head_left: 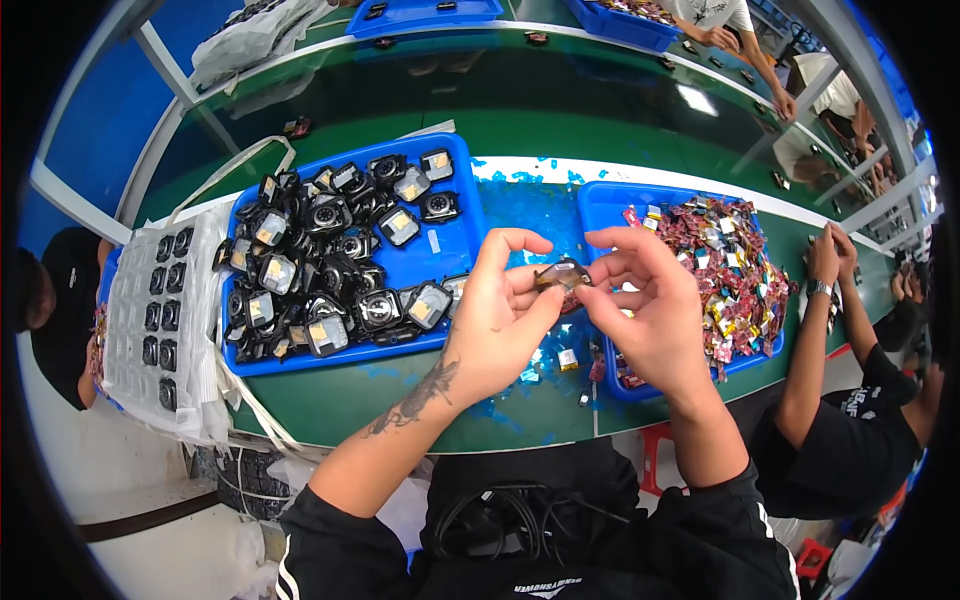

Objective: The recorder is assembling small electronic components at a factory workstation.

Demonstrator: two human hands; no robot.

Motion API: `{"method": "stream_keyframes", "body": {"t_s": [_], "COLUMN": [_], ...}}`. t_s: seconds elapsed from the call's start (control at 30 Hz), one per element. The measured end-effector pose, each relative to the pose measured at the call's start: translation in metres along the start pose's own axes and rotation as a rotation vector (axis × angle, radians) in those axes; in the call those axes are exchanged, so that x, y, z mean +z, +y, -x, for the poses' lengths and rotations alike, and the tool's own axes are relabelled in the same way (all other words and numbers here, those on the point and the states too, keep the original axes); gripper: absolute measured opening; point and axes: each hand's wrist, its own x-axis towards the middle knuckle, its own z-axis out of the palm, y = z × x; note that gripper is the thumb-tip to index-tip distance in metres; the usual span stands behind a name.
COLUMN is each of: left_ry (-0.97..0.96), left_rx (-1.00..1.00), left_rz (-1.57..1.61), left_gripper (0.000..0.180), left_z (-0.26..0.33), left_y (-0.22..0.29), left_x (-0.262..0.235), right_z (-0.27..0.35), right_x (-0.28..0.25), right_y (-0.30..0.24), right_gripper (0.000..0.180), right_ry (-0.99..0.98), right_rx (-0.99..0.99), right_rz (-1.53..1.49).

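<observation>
— Both hands are up over the tabletop (520,105): left hand (497,315) and right hand (640,310) pinching one small dark part (562,272) between their fingers.

— Much left?

— Plenty, I'd say. That blue tray (455,245) is heaped with dark parts; white sheet (165,310) only partly filled.

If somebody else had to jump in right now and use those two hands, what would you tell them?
Left hand: fingers pinch one side of a small dark part, held above the green bench.
Right hand: fingertips on the other side of the same part, so both hands share it.
Blue tray on the left holds a heap of black square parts; the white sheet further left has some parts in rows.
Blue bin on the right is piled with small red and yellow packets.
Done: one part is picked up.
Left: many parts sit loose in the tray.
</observation>
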Motion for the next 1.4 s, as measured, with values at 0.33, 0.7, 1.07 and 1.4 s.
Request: {"method": "stream_keyframes", "body": {"t_s": [0.33, 0.7, 1.07, 1.4], "left_ry": [-0.063, 0.032, 0.553, 0.521], "left_rx": [0.037, 0.085, 0.289, 0.161], "left_rz": [0.013, 0.024, -1.831, -1.837], "left_gripper": [0.03, 0.025, 0.02, 0.03], "left_z": [0.001, -0.003, -0.022, -0.018], "left_y": [-0.001, -0.003, 0.024, 0.03], "left_x": [0.001, -0.002, -0.095, -0.09], "right_z": [0.003, -0.013, -0.202, -0.221], "right_x": [-0.008, 0.001, -0.018, -0.048], "right_y": [-0.004, -0.006, 0.078, 0.102], "right_gripper": [0.036, 0.035, 0.033, 0.035], "right_ry": [-0.027, -0.094, -0.168, -0.023], "right_rx": [-0.037, -0.075, 0.388, 0.135], "right_rz": [-0.014, 0.143, -0.007, 0.686]}}
